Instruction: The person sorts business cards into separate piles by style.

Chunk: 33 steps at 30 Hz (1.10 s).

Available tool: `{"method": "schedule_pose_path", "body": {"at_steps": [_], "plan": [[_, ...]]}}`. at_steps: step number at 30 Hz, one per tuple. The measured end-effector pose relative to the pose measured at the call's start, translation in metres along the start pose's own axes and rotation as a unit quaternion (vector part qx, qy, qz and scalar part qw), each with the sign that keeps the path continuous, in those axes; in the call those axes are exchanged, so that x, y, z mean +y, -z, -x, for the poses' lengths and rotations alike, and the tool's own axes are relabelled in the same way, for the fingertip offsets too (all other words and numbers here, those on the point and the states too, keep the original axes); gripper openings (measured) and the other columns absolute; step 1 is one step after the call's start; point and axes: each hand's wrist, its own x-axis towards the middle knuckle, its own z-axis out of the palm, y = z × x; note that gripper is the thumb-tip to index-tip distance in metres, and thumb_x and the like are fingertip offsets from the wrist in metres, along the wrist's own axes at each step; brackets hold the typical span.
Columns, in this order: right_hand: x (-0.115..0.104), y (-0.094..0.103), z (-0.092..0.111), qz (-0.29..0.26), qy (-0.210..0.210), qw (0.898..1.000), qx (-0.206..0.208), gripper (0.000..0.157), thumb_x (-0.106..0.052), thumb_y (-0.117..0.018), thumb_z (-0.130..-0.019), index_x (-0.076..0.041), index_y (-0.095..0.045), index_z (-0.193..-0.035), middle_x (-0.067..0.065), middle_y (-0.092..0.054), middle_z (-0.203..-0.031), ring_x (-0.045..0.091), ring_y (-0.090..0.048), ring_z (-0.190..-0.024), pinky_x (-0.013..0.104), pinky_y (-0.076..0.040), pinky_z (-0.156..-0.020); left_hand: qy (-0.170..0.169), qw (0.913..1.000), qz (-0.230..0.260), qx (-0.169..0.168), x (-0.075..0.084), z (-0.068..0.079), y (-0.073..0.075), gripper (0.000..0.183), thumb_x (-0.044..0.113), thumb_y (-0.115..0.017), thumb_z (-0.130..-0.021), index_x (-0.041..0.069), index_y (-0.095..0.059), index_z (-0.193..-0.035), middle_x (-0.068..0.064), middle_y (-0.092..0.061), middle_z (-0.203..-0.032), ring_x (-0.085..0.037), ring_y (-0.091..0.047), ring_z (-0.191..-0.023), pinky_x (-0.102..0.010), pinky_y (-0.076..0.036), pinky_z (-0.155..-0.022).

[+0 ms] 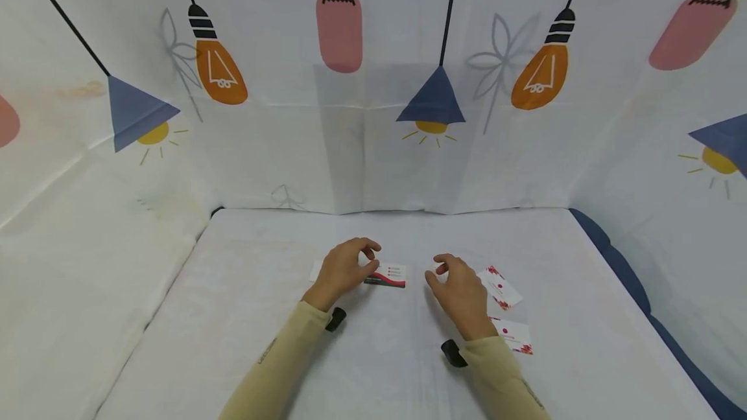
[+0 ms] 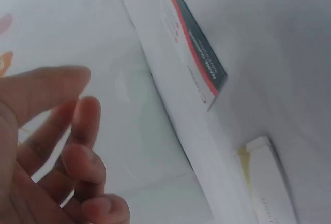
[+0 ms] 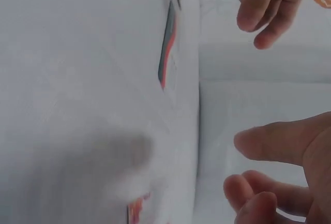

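My left hand (image 1: 343, 269) hovers over the table with its fingers loosely bent and nothing between them. Just beyond its thumb lies a white business card (image 1: 392, 272) with a red and dark green wavy band, partly hidden by the hand in the head view. A second white piece (image 2: 269, 182) with a yellowish edge lies close by in the left wrist view. My right hand (image 1: 461, 293), also raised, has thumb and fingers apart and holds nothing. Beside it are two white cards with red patterned corners, an upper card (image 1: 503, 288) and a lower card (image 1: 515, 336) partly covered by the wrist.
A white cloth covers the table (image 1: 251, 342). Behind it hangs a white curtain (image 1: 268, 148) printed with lamps and bulbs, which continues along both sides. Dark blue padding (image 1: 627, 277) runs along the right edge. Each wrist carries a small black device (image 1: 452, 353).
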Motion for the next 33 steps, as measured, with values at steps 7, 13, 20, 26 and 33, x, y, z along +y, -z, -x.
{"method": "schedule_pose_path", "body": {"at_steps": [7, 13, 20, 26, 33], "plan": [[0.017, 0.01, 0.01, 0.009, -0.006, 1.0, 0.015, 0.044, -0.036, -0.075, -0.087, -0.012, -0.069, -0.123, -0.001, -0.067, -0.096, 0.016, -0.056, -0.07, 0.031, -0.043, -0.054, -0.07, 0.9955, 0.012, -0.063, 0.011, -0.012, -0.005, 0.028, 0.022, -0.076, -0.091, 0.017, -0.072, -0.118, 0.007, -0.07, -0.1, -0.011, -0.056, -0.074, -0.026, -0.046, -0.069], [0.028, 0.013, 0.014, 0.032, -0.008, 0.999, 0.02, 0.048, -0.038, -0.076, -0.086, -0.011, -0.068, -0.125, 0.003, -0.066, -0.099, 0.017, -0.058, -0.072, 0.034, -0.045, -0.055, -0.092, 0.9875, 0.016, -0.126, 0.017, -0.022, -0.011, 0.035, 0.025, -0.076, -0.091, 0.013, -0.071, -0.123, 0.0, -0.07, -0.107, -0.024, -0.065, -0.095, -0.031, -0.049, -0.079], [0.036, 0.017, 0.017, 0.052, -0.036, 0.998, -0.006, 0.055, -0.044, -0.078, -0.083, -0.01, -0.066, -0.125, 0.002, -0.064, -0.102, 0.02, -0.058, -0.074, 0.042, -0.048, -0.06, -0.121, 0.9785, -0.017, -0.166, 0.02, -0.034, -0.021, 0.037, 0.024, -0.076, -0.09, 0.016, -0.07, -0.126, 0.0, -0.07, -0.109, -0.021, -0.064, -0.102, -0.029, -0.049, -0.083], [0.041, 0.017, 0.02, 0.061, -0.048, 0.997, -0.019, 0.061, -0.047, -0.08, -0.081, -0.007, -0.066, -0.126, 0.006, -0.066, -0.106, 0.025, -0.063, -0.078, 0.047, -0.05, -0.063, -0.151, 0.9671, -0.048, -0.199, 0.022, -0.047, -0.032, 0.038, 0.026, -0.075, -0.091, 0.018, -0.07, -0.128, 0.002, -0.069, -0.111, -0.018, -0.063, -0.104, -0.028, -0.049, -0.087], [0.043, 0.016, 0.017, 0.08, -0.069, 0.994, -0.035, 0.07, -0.052, -0.078, -0.082, -0.002, -0.063, -0.128, 0.011, -0.065, -0.111, 0.032, -0.066, -0.084, 0.051, -0.051, -0.066, -0.174, 0.9552, -0.038, -0.236, 0.028, -0.067, -0.045, 0.043, 0.03, -0.076, -0.091, 0.02, -0.067, -0.132, 0.005, -0.068, -0.115, -0.014, -0.061, -0.106, -0.026, -0.047, -0.091]]}}
